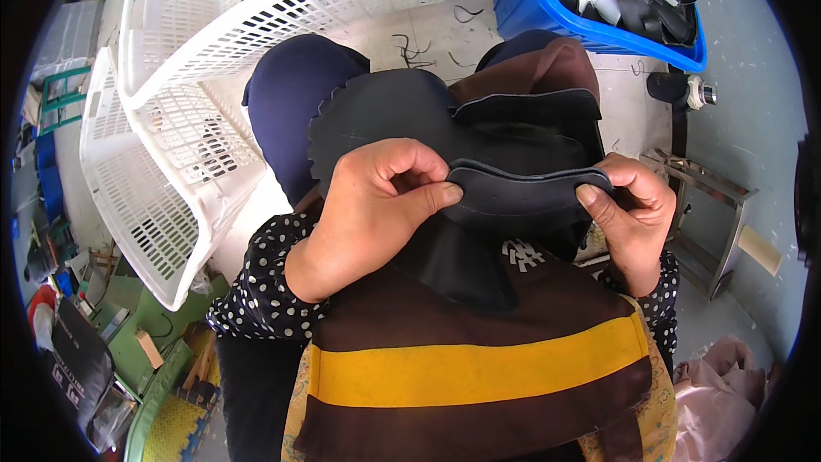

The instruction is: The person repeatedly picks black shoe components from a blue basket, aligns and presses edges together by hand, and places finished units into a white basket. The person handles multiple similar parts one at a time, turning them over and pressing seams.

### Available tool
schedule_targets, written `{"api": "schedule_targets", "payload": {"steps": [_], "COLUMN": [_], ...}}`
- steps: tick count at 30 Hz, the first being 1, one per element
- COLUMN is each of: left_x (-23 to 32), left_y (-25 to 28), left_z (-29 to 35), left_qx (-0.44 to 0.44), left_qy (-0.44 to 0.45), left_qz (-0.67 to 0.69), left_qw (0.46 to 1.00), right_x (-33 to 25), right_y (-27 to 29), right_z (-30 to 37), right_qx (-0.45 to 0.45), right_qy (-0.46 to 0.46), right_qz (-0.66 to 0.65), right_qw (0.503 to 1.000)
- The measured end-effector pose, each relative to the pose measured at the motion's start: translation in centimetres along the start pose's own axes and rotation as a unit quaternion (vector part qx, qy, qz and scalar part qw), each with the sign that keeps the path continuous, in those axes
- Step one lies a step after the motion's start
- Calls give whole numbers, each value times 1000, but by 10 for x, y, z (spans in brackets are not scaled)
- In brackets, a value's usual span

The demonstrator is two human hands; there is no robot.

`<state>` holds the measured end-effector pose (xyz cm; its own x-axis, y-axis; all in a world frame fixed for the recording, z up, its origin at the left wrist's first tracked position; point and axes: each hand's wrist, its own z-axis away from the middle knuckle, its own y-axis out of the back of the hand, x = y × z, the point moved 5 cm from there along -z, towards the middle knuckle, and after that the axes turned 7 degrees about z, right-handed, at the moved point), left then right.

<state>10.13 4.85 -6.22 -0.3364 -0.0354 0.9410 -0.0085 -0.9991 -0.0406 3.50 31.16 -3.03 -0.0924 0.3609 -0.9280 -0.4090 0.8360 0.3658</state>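
A black leather shoe upper (517, 197) lies over my lap, its curved double edge held up and stretched sideways. My left hand (368, 205) pinches the left end of that edge between thumb and forefinger. At the other end, my right hand (633, 210) grips it the same way, thumb on the near face. Behind the edge, more black leather (376, 120) with a notched left border spreads over my knees, and a raised flap (530, 107) stands beside it. A pointed black leather part (470, 269) hangs below onto my brown apron (479, 428) with a yellow band.
White perforated plastic baskets (162, 197) stand at my left and ahead. A blue crate (534, 13) of black and white pieces is ahead right. A metal frame (714, 197) stands by the right wall. Green equipment (154, 316) is at lower left, pink cloth (718, 398) at lower right.
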Motion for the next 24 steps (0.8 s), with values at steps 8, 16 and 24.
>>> {"api": "schedule_targets", "payload": {"steps": [8, 16, 24], "left_x": [-7, -8, -12], "left_y": [1, 0, -2], "left_z": [-8, -13, -14], "left_qx": [-10, -19, -6], "left_qy": [-11, 66, 36], "left_qz": [-1, 37, 62], "left_qw": [1000, 997, 997], "right_x": [-3, -3, -5], "right_y": [0, 1, 1], "right_z": [-1, -2, -3], "right_qx": [0, -1, -8], "right_qy": [14, 37, 42], "right_qz": [-1, -2, -5], "right_qw": [1000, 999, 999]}}
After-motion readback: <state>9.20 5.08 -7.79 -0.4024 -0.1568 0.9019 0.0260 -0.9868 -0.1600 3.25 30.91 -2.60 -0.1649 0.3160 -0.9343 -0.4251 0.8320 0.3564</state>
